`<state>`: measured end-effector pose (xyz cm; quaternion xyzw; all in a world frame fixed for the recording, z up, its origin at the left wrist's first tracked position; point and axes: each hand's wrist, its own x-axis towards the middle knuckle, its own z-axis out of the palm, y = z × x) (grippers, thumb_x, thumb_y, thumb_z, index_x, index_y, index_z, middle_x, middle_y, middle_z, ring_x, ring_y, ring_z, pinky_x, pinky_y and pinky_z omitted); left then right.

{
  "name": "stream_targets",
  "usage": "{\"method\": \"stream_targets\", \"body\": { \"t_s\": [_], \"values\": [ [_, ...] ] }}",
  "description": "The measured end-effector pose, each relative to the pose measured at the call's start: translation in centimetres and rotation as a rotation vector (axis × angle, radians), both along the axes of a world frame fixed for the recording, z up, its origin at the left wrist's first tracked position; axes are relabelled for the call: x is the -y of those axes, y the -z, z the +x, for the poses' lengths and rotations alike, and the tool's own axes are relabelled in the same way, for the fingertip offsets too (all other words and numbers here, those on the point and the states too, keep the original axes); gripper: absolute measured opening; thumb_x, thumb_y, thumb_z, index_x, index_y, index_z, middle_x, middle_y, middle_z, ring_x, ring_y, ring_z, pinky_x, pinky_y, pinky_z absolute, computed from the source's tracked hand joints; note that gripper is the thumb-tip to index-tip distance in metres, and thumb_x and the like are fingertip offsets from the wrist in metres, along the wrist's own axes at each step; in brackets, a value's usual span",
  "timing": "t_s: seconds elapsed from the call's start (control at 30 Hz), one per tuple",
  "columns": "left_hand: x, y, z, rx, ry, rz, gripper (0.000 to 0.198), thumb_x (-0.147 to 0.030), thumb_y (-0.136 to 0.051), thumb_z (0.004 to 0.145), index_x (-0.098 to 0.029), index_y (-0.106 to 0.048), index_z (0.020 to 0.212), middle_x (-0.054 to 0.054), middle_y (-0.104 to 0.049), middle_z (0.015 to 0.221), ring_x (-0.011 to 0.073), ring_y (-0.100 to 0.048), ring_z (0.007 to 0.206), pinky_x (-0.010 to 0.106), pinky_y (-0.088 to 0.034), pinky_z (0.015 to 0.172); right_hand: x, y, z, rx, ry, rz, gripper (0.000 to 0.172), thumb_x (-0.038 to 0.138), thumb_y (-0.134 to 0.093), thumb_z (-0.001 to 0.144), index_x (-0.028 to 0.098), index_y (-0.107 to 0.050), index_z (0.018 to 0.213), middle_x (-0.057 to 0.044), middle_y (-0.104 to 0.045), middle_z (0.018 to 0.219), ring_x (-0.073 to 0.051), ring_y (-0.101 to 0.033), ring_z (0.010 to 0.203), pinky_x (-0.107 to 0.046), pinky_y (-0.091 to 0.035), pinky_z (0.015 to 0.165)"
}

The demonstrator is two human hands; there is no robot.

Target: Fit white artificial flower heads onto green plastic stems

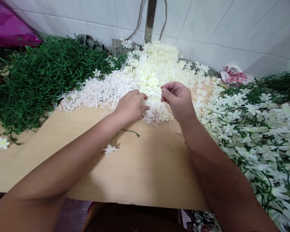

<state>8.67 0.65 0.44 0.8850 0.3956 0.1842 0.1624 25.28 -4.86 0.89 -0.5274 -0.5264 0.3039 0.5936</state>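
Observation:
My left hand (131, 104) reaches to the front of the flower heap, its thumb and fingers apart with nothing visible between them. Beside it, my right hand (180, 98) is closed in a pinch; whatever it holds is too small to make out. Behind both hands rises a heap of pale yellow artificial flower heads (157, 66). White thin stamen pieces (96, 90) spread to its left, and more lie under the hands. A single white flower (110, 149) lies near my left forearm, close to a thin green stem (129, 130) on the board.
Green plastic stems (50, 69) are heaped at the left. White flowers on green stems (253, 138) cover the right side. A tan board (145, 174) forms the work surface, with a tiled wall (207, 25) behind. A pink bag (11, 25) sits at upper left.

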Motion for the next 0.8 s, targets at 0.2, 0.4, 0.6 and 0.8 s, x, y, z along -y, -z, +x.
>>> {"method": "stream_targets", "body": {
  "t_s": [0.2, 0.4, 0.6, 0.8],
  "values": [
    [-1.1, 0.4, 0.8, 0.173, -0.079, -0.115, 0.011, -0.025, -0.058, 0.077, -0.018, -0.067, 0.077, 0.003, -0.061, 0.076, 0.015, -0.051, 0.071, 0.029, -0.036, 0.07, 0.2, 0.4, -0.7, -0.118, -0.053, -0.061, 0.017, 0.026, -0.067, 0.073, 0.021, -0.051, 0.076, 0.002, -0.056, 0.069, -0.009, -0.059, 0.066, -0.03, -0.055, 0.071],
    [-1.2, -1.2, -0.7, 0.757, -0.217, -0.776, 0.01, -0.019, -0.069, 0.07, -0.015, -0.059, 0.069, -0.004, -0.052, 0.054, 0.0056, -0.045, 0.05, 0.02, -0.035, 0.052, 0.4, 0.6, -2.5, -0.061, -0.02, -0.015, 0.015, 0.019, -0.065, 0.073, 0.02, -0.051, 0.072, 0.002, -0.059, 0.068, -0.01, -0.058, 0.066, -0.029, -0.053, 0.068],
    [-0.6, -1.2, -0.6, 0.877, -0.184, -1.15, 0.017, -0.014, -0.075, 0.066, -0.013, -0.06, 0.073, -0.003, -0.058, 0.054, 0.005, -0.055, 0.05, 0.016, -0.04, 0.049, 0.8, 1.1, -3.3, 0.143, 0.036, 0.067, 0.01, 0.019, -0.06, 0.077, 0.02, -0.051, 0.073, 0.0, -0.056, 0.073, -0.012, -0.057, 0.074, -0.028, -0.051, 0.067],
    [-0.4, -1.1, -0.3, 0.871, -0.202, -1.174, 0.01, -0.004, -0.067, 0.072, -0.012, -0.06, 0.072, -0.002, -0.06, 0.053, 0.0071, -0.06, 0.052, 0.016, -0.041, 0.049, 0.7, 1.9, -3.2, 0.286, 0.115, 0.179, 0.009, 0.02, -0.057, 0.079, 0.021, -0.05, 0.074, -0.003, -0.055, 0.079, -0.014, -0.056, 0.08, -0.03, -0.053, 0.069]
  ]
}}
